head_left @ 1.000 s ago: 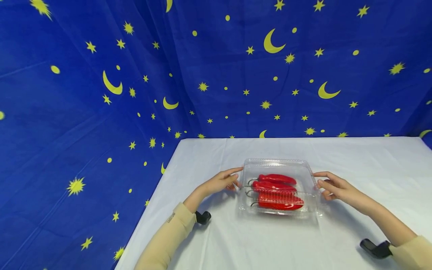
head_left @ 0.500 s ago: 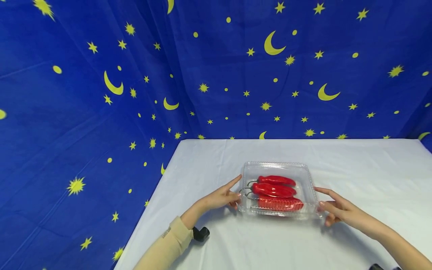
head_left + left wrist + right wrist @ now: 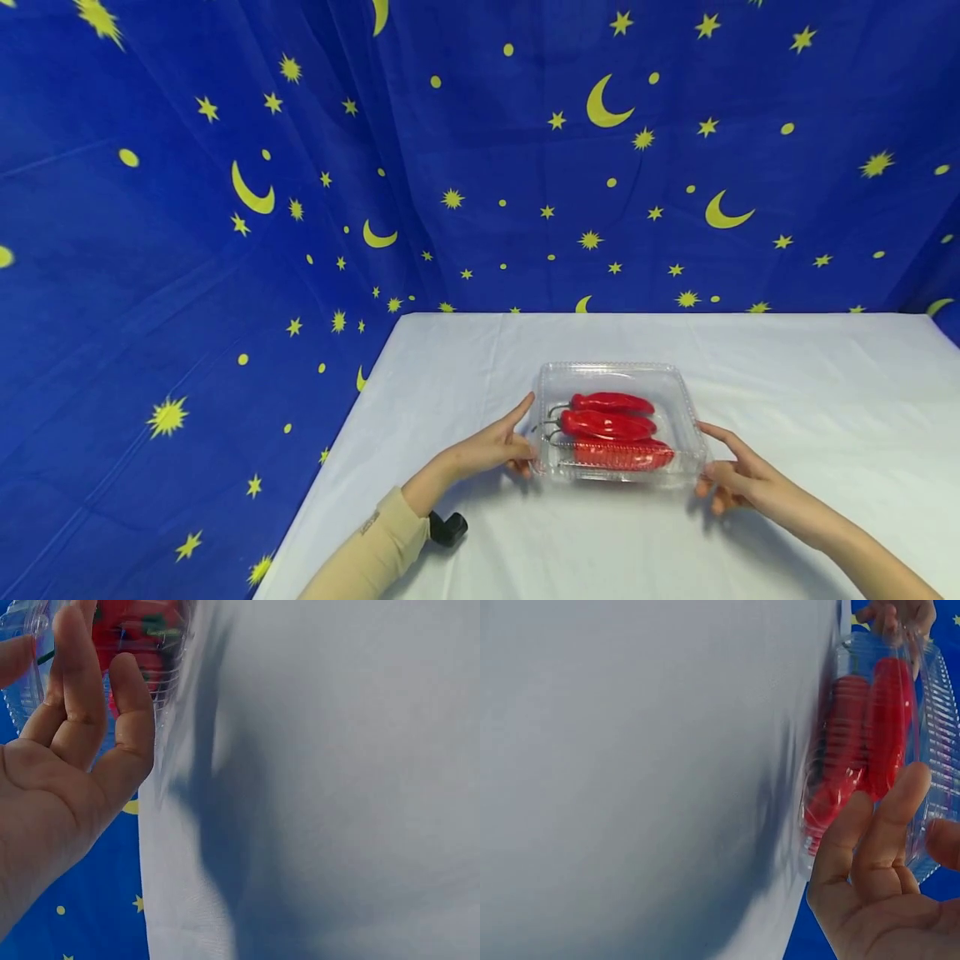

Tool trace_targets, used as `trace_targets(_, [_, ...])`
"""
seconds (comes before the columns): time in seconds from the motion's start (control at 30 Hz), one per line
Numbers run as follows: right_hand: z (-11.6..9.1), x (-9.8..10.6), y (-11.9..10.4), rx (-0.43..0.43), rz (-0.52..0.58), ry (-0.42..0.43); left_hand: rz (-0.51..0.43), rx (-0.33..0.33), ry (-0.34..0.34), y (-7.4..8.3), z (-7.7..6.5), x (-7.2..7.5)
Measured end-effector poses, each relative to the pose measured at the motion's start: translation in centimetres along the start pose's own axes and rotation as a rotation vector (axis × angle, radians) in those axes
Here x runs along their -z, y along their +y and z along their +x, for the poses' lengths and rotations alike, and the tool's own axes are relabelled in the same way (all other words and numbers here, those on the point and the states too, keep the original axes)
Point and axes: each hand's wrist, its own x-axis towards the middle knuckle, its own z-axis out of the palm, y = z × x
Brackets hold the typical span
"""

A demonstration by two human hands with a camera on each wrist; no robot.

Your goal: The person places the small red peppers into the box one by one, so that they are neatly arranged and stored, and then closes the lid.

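A clear plastic clamshell container (image 3: 609,366) lies on the white-covered table with its ribbed lid over several long red peppers (image 3: 609,426). My left hand (image 3: 491,446) is at its left side, index finger stretched along the wall and thumb by the front corner. At the right side, my right hand (image 3: 750,482) touches the wall with an outstretched index finger, thumb near the front corner. The left wrist view has the loosely bent fingers of the left hand (image 3: 79,742) beside the plastic. Similarly bent, the right hand's fingers (image 3: 891,825) stand against the container in the right wrist view.
White cloth (image 3: 810,367) covers the table around the container. A blue curtain (image 3: 480,150) with yellow stars and moons hangs behind and on the left. A black wrist device (image 3: 448,528) sits under the left cuff.
The lid's front edge has come down onto the container. Both hands have moved a little toward the front along its sides, and the right forearm has shifted nearer the front.
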Motion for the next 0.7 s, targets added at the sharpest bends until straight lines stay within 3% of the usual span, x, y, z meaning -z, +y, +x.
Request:
trace_targets(0.3, [2.0,0.4,0.0,0.002,-0.044,0.128,-0.054,-0.040,0.074,-0.7,1.5,0.9])
trace_targets(0.5, [3.1,0.3,0.2,0.007,-0.036,0.184,-0.137,-0.042,0.093,-1.2,2.3,1.2])
trace_targets(0.7, [3.8,0.2,0.4,0.068,-0.020,0.224,-0.156,-0.089,0.144,-1.6,3.0,1.0])
